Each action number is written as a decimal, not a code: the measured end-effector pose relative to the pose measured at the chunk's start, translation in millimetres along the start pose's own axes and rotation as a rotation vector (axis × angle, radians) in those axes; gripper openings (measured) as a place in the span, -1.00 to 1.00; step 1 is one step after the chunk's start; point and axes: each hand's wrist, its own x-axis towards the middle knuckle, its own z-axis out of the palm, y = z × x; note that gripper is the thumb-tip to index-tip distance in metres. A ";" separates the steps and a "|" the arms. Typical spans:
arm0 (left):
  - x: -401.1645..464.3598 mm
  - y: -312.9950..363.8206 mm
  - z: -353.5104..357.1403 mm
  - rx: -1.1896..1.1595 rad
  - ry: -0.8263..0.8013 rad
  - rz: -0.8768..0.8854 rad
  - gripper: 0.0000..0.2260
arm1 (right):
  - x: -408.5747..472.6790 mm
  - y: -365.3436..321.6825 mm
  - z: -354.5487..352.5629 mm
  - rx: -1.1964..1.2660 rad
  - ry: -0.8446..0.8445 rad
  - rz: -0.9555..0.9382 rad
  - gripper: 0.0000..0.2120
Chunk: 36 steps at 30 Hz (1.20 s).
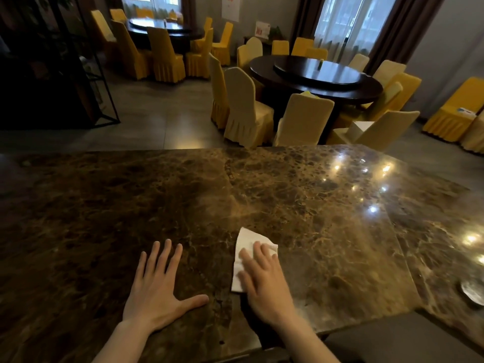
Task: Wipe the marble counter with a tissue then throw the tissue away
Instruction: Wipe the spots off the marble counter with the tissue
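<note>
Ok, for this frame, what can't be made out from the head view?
- Tissue: its near right part is hidden under the right hand.
- Dirt or wet streaks on the marble counter: lamp glare and dim light mask them.
- Round silvery object: cut off by the right edge, unidentifiable.
- Any bin for the tissue: none in view.
- Left hand: flat, open, holding nothing.

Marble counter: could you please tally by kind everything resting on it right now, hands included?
White tissue: 1
Hands: 2 (left hand flat on bare marble, right hand pressing the tissue)
Shiny round object at the right edge, too blurred to identify: 1
Total: 4
</note>
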 end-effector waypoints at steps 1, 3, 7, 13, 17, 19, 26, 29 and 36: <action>0.4 -0.5 0.5 0.001 0.000 -0.003 0.22 | -2.4 -3.8 9.0 -0.084 -0.053 -0.028 -0.50; 1.1 -0.9 1.1 -0.002 -0.009 -0.011 0.22 | -2.8 -14.6 20.8 -0.186 -0.113 -0.084 -0.45; 1.0 -1.8 0.8 0.002 -0.017 -0.014 0.22 | 6.5 -19.2 22.0 -0.253 -0.147 -0.115 -0.45; 0.5 -0.5 -0.9 0.021 -0.029 -0.022 0.23 | 8.6 36.6 -15.6 -0.318 -0.088 0.310 -0.41; 0.7 0.7 -2.8 0.031 -0.056 -0.020 0.23 | 12.1 -1.9 3.1 -0.263 -0.106 0.178 -0.41; 0.6 1.2 -5.2 0.050 -0.076 -0.020 0.24 | 5.5 -25.3 20.1 -0.230 -0.132 0.030 -0.41; 0.2 5.5 -10.8 0.062 -0.117 -0.038 0.26 | 4.2 23.7 -14.2 -0.297 -0.097 0.232 -0.40; -0.6 6.6 -10.7 0.057 -0.119 -0.033 0.26 | 10.6 18.4 -15.9 -0.261 -0.096 0.290 -0.41; 1.3 3.7 -8.0 0.077 -0.129 -0.037 0.23 | -2.8 0.5 5.8 -0.223 -0.108 0.003 -0.42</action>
